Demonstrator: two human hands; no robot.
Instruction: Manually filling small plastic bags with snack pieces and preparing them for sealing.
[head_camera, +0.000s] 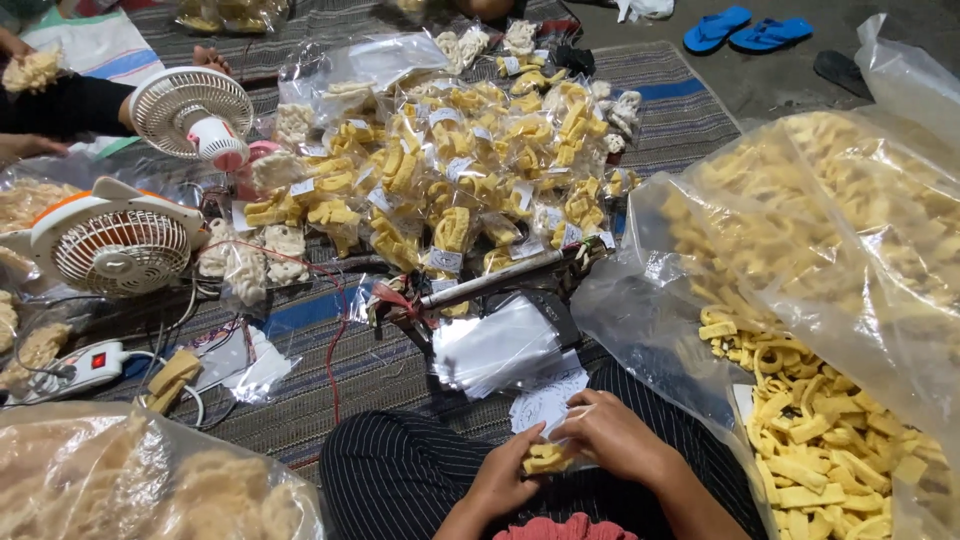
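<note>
Down over the lap, a small clear bag of yellow crackers (547, 459) sat between both hands. Left hand (503, 478) had its fingers curled shut on the bag's lower end; right hand (617, 434) pinched the top closed. Just ahead lay a stack of empty bags (495, 345) on the striped mat (340, 380), then a heap of filled packets (470, 170). Two small fans (120, 240) stood at the left.

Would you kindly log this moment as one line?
left hand: holds small snack bag | right hand: on same bag | beside: big bag of yellow crackers | ahead: packed bags pile
</note>
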